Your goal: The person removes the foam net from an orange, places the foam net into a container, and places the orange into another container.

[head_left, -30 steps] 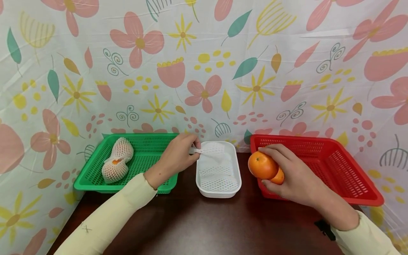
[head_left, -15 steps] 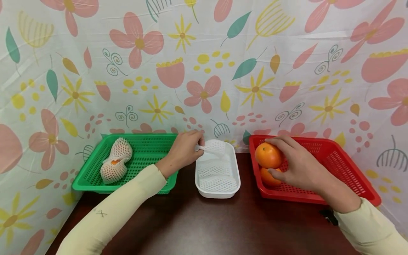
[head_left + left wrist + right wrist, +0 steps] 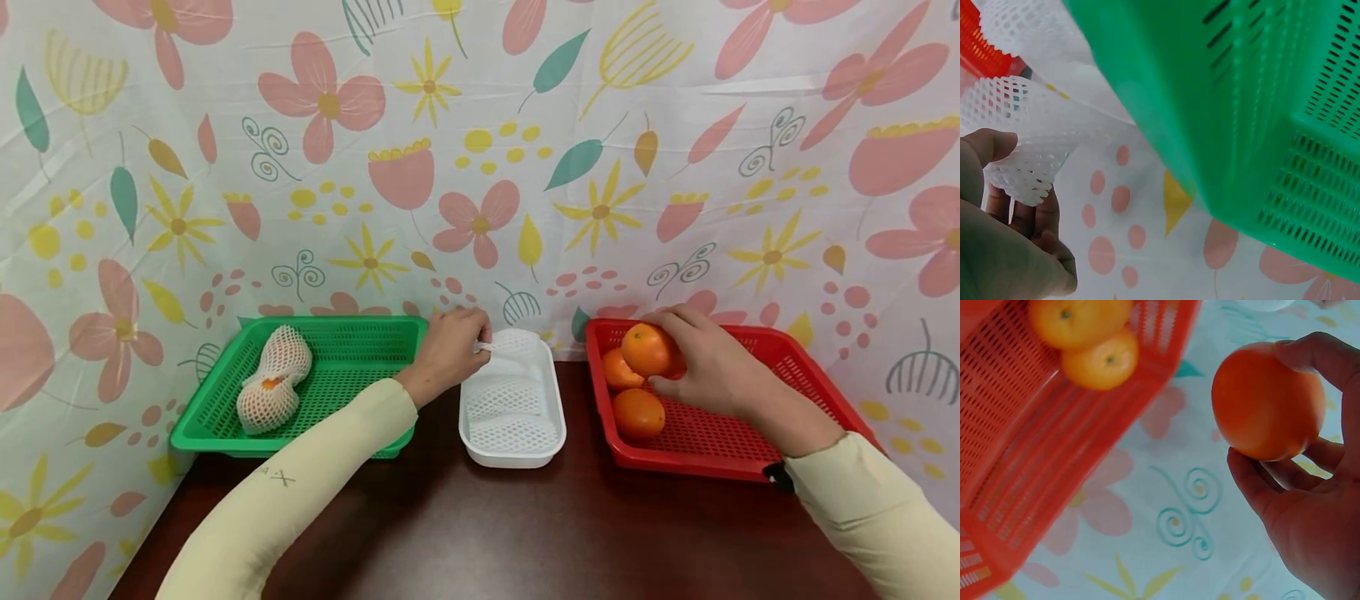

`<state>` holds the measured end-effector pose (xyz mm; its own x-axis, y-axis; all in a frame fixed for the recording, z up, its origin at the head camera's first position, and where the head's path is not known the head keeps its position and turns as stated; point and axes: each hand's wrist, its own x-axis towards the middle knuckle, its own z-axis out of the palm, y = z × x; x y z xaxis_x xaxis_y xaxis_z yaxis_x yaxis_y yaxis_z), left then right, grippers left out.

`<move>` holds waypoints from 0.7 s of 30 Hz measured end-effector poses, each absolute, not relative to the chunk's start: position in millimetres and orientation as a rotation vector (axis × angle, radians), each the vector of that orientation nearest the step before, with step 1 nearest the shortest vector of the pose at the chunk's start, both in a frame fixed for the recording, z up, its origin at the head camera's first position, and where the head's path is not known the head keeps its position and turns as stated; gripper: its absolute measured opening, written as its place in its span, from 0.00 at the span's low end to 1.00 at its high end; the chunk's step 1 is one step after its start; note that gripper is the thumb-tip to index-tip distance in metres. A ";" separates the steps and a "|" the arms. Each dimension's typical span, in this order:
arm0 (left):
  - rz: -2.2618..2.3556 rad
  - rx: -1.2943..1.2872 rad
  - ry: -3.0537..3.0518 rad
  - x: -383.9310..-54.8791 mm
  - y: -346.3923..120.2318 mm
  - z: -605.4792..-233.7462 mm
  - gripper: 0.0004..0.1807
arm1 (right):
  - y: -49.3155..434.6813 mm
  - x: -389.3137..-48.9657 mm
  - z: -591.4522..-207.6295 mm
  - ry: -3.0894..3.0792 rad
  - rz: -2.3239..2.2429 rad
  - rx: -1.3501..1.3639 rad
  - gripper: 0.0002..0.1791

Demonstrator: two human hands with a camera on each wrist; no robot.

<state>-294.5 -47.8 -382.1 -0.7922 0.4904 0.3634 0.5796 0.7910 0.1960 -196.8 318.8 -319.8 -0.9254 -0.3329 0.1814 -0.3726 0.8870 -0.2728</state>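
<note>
My left hand pinches a white foam-net sleeve between thumb and fingers; in the left wrist view my thumb lies on top of the mesh and my fingers under it. I hold it over the far left corner of a shallow, oblong white plastic tray, near the middle of the back edge of the glossy dark brown table. More white foam netting lies in the tray, along its middle and near end.

My right hand grips a smooth, round, bright orange fruit, thumb on one side and fingers curled on the other. I have it above the left end of a slatted red plastic basket, towards the table's back right corner. Two loose orange fruits lie in that basket along its left edge, one nearer me than the other; in the right wrist view the fruit I grip shows apart from both.

Towards the table's back left corner stands a slatted green plastic basket. In its left half lie two rounded bundles in cream foam net, touching each other, with a patch of orange showing on the nearer one.
</note>
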 end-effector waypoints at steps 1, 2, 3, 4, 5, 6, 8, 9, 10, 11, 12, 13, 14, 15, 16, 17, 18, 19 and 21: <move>-0.410 -0.813 -2.697 -296.1 -45.5 -383.3 0.08 | 321.3 -199.9 -320.5 -2.944 0.455 0.533 0.47; -0.394 -0.805 -2.703 -297.5 -43.3 -384.6 0.08 | 323.6 -202.8 -321.0 -2.964 0.453 0.518 0.47; -0.378 -0.801 -2.708 -298.8 -41.3 -385.7 0.09 | 325.9 -205.9 -321.5 -2.983 0.445 0.505 0.47; -0.361 -0.798 -2.715 -299.9 -39.3 -386.8 0.09 | 328.1 -209.0 -322.3 -2.997 0.438 0.490 0.47; -0.351 -0.796 -2.722 -300.9 -37.5 -387.9 0.09 | 330.7 -212.0 -322.8 -3.016 0.435 0.472 0.47; -0.354 -0.800 -2.725 -301.6 -35.6 -388.7 0.09 | 332.9 -214.8 -323.1 -3.031 0.430 0.457 0.47; -0.353 -0.809 -2.744 -302.8 -33.2 -390.6 0.09 | 337.0 -220.6 -324.6 -3.058 0.421 0.433 0.48; -0.348 -0.813 -2.756 -303.4 -32.0 -391.5 0.09 | 339.0 -223.5 -325.5 -3.069 0.413 0.425 0.49; -0.343 -0.816 -2.766 -303.8 -31.0 -392.3 0.09 | 341.0 -226.2 -326.5 -3.080 0.409 0.418 0.49; -0.343 -0.815 -2.776 -304.1 -30.2 -393.0 0.09 | 342.9 -229.1 -327.4 -3.089 0.403 0.416 0.49; -0.338 -0.812 -2.784 -304.2 -29.6 -393.5 0.10 | 344.4 -232.0 -328.8 -3.095 0.390 0.417 0.49; -0.327 -0.806 -2.793 -304.5 -29.1 -394.1 0.10 | 346.1 -234.9 -330.6 -3.102 0.381 0.414 0.49; -0.320 -0.803 -2.795 -304.7 -28.8 -394.6 0.10 | 348.3 -237.9 -332.2 -3.109 0.369 0.414 0.49; -0.309 -0.801 -2.797 -305.0 -28.6 -395.2 0.10 | 350.5 -240.9 -334.1 -3.116 0.361 0.410 0.49; -0.306 -0.803 -2.798 -305.0 -28.4 -395.7 0.10 | 352.9 -243.8 -336.1 -3.127 0.356 0.401 0.49; -0.301 -0.808 -2.800 -305.1 -28.3 -396.3 0.10 | 355.6 -246.7 -338.2 -3.137 0.349 0.394 0.50; -0.291 -0.817 -2.802 -305.3 -28.1 -397.0 0.10 | 358.3 -249.5 -340.5 -3.148 0.346 0.384 0.50; -0.285 -0.828 -2.804 -305.4 -27.9 -397.4 0.10 | 361.2 -252.2 -342.5 -3.159 0.345 0.378 0.51; -0.268 -0.845 -2.814 -305.9 -27.5 -398.4 0.09 | 366.6 -257.1 -345.8 -3.179 0.346 0.371 0.52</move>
<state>-305.9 -27.5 -398.4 -0.8192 0.5243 0.2325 0.5587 0.8210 0.1173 -257.1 366.6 -345.8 -0.9705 -0.2353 -0.0518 -0.2187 0.9504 -0.2211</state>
